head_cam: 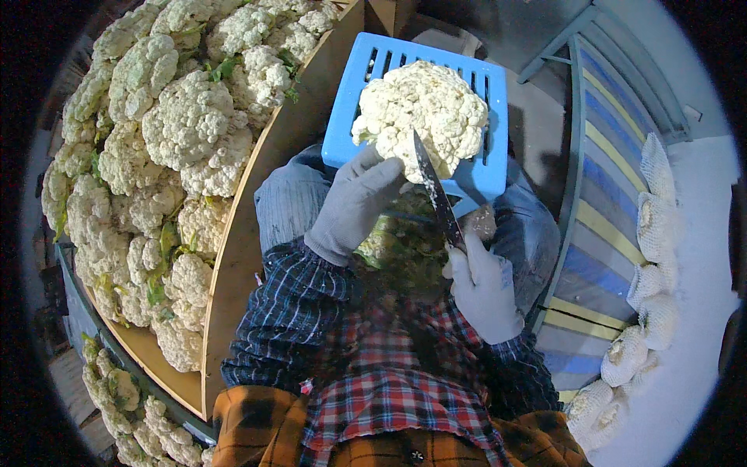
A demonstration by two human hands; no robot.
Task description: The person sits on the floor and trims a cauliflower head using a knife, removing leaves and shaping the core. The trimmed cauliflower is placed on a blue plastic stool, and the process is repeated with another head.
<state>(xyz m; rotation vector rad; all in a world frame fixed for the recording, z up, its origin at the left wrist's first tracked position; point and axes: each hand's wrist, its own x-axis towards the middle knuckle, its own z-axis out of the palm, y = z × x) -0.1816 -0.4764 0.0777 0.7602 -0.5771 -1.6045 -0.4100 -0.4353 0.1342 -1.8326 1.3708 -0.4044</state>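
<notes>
A trimmed cauliflower head [423, 117] lies curd side up over a slotted blue plastic stool [343, 131] in front of me. My left hand [359, 201], in a grey knit glove, grips its near left edge, thumb towards me; some fingertips are hidden by the curd. In my right hand [481, 286], also gloved, is the handle of a long knife [435, 190]. The dark blade carries white crumbs and points up and away, its tip overlapping the head's near side. Whether the tip touches the curd I cannot tell.
At left, a wooden-sided bin [257, 192] holds a heap of cauliflowers [187, 119]; more cauliflowers [146, 426] sit at lower left. Leafy trimmings [408, 245] lie between my knees. A metal frame [575, 157] with striped fabric [607, 222] stands at right, beside net-wrapped cauliflowers [624, 353].
</notes>
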